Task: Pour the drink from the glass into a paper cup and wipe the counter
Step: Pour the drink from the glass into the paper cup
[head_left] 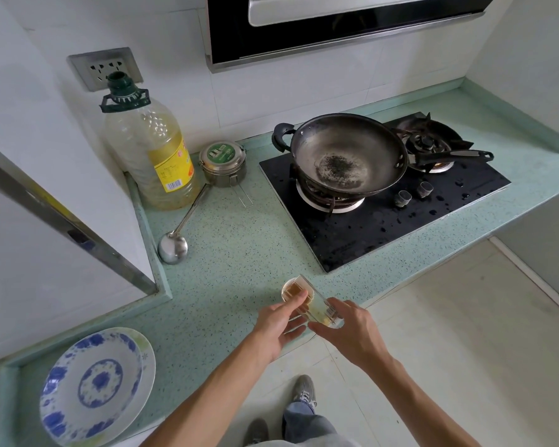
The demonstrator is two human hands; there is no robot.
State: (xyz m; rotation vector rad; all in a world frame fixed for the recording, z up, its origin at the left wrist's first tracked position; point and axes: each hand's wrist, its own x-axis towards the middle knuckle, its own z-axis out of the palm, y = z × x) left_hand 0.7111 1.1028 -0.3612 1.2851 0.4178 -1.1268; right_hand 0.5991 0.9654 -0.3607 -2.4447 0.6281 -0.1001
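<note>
A clear square glass (317,304) with a barcode sticker is tilted, its mouth leaning over a small pale paper cup (289,290) near the counter's front edge. Amber drink shows inside the cup, and a little yellowish liquid remains in the glass. My right hand (349,333) grips the glass at its base end. My left hand (279,324) is wrapped around the cup, with its thumb lying across the side of the glass. The cup's lower part is hidden behind my left hand. No cloth is in view.
On the green speckled counter (239,246) lie a steel ladle (175,243), a big oil bottle (152,150) and a steel tin (223,162). A wok (346,156) sits on the black gas hob (384,214). Two stacked blue-patterned plates (94,385) sit front left.
</note>
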